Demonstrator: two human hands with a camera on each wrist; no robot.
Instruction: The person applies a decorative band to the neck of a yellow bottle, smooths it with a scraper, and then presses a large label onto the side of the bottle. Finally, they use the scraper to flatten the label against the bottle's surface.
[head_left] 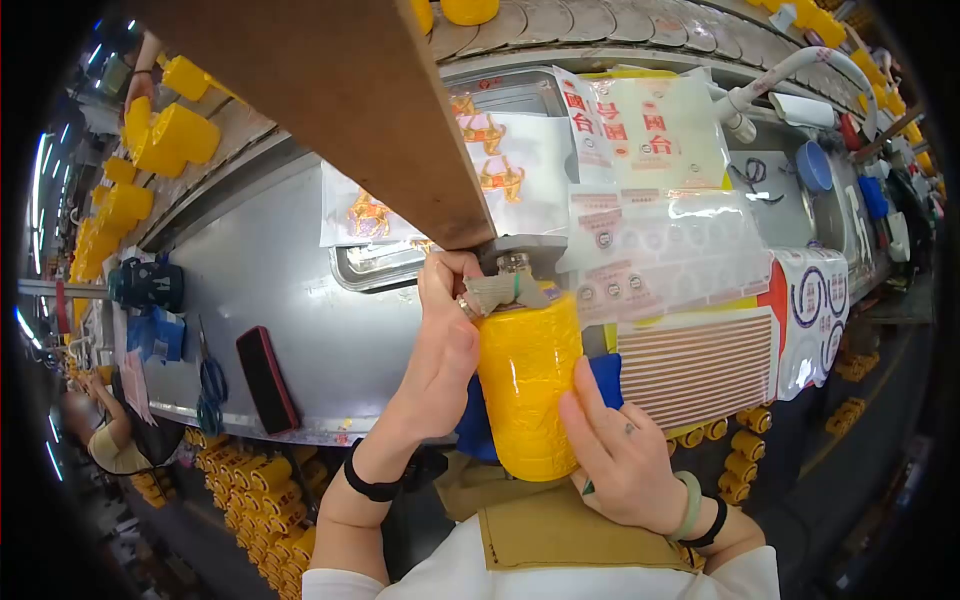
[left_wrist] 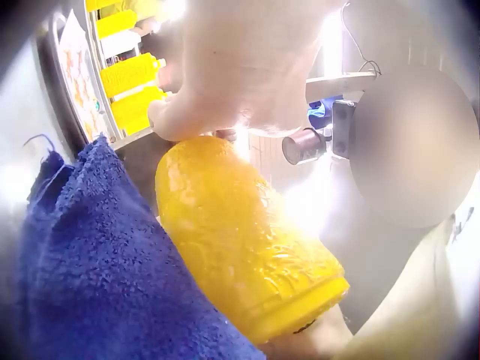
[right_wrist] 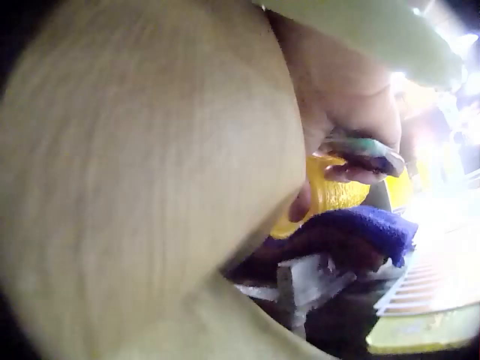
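Note:
A glossy yellow bottle (head_left: 530,385) with an embossed surface lies tilted before the person, its clear neck (head_left: 514,263) pointing away. The left hand (head_left: 440,350) curls its fingers about the neck end, where a greyish wrap (head_left: 490,291) covers part of the fingers. Along the lower right side, the right hand (head_left: 625,455) holds the bottle, with two fingers stretched on its surface and the others partly hidden. A small dark green piece (head_left: 588,488) shows by that hand. Beneath the bottle is a blue towel (left_wrist: 112,255), seen large in the left wrist view.
A wooden beam (head_left: 330,110) comes down just beyond the neck. On the metal table (head_left: 250,260) are a phone (head_left: 267,379), scissors (head_left: 211,380) and sticker sheets (head_left: 670,240). Several yellow bottles (head_left: 165,135) line the far conveyor. A blue cup (head_left: 814,166) stands at right.

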